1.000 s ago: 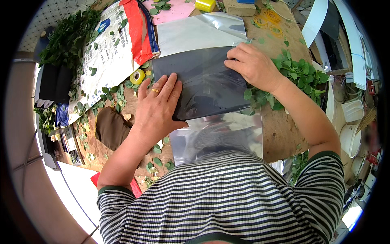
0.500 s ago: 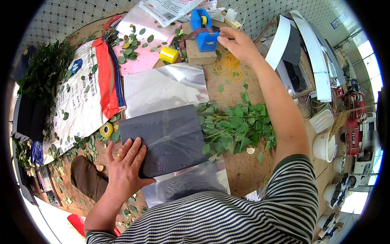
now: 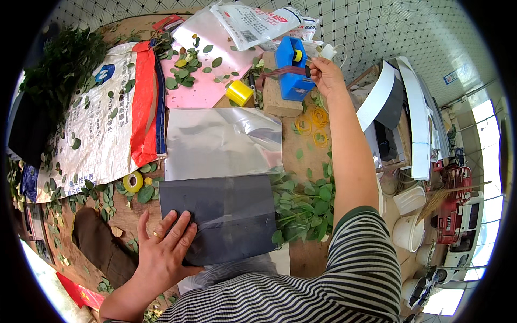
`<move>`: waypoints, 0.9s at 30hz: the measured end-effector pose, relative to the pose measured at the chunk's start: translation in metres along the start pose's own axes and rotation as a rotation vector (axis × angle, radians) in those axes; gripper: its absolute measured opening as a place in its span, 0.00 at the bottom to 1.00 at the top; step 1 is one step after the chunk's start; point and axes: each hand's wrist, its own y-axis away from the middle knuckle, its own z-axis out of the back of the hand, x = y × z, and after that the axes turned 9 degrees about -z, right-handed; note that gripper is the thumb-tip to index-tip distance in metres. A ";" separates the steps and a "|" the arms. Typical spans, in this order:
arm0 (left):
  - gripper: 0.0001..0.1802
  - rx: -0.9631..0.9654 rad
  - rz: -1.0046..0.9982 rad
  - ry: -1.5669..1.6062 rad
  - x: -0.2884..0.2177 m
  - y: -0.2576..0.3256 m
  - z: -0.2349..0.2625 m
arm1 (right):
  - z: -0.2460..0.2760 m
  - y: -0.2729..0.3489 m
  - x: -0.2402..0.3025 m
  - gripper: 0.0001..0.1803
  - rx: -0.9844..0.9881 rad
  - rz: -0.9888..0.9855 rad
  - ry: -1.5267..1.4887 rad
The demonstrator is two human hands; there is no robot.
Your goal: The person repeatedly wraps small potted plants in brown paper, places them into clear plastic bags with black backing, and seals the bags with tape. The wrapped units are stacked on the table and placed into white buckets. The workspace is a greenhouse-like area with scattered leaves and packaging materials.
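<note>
My left hand [image 3: 164, 248] lies flat, fingers spread, on the near left corner of a dark grey sheet [image 3: 229, 212] on the wooden table. A bundle of green leafy stems [image 3: 304, 202] sticks out from under the sheet's right edge. Beyond it lies a shiny silver sheet [image 3: 221, 141]. My right hand [image 3: 325, 72] is stretched to the far side, fingers pinched on the end of the tape at a blue tape dispenser [image 3: 293, 67] standing on a wooden block [image 3: 280, 99].
A yellow tape roll [image 3: 238, 92] stands by the block, another roll [image 3: 133, 181] left of the grey sheet. Yellow rubber bands [image 3: 312, 123], a pink sheet [image 3: 202, 81] with loose leaves, a printed white-and-red sack [image 3: 102, 116] and a leafy heap [image 3: 59, 64] surround the work spot.
My right hand left the grey sheet, reached to the far side and closed on the tape at the blue dispenser. My left hand stayed pressed on the sheet.
</note>
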 end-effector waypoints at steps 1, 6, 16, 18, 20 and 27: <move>0.49 -0.001 0.017 -0.003 0.001 0.001 -0.001 | -0.006 0.021 -0.008 0.07 0.003 -0.066 -0.030; 0.47 0.000 0.024 0.013 -0.002 0.001 0.002 | 0.007 0.078 -0.076 0.06 -0.019 -0.355 -0.193; 0.57 -0.043 -0.011 0.058 0.008 0.009 -0.002 | -0.052 0.184 -0.038 0.08 0.467 -0.469 0.083; 0.61 -0.080 0.001 0.118 0.008 0.017 -0.003 | -0.092 0.264 -0.044 0.11 0.628 -0.583 -0.034; 0.65 -0.183 -0.021 0.164 0.012 0.018 -0.002 | -0.121 0.319 -0.056 0.13 0.690 -0.723 -0.114; 0.59 -0.010 -0.051 -0.036 0.021 0.014 -0.006 | -0.142 0.377 -0.092 0.16 0.633 -0.828 -0.063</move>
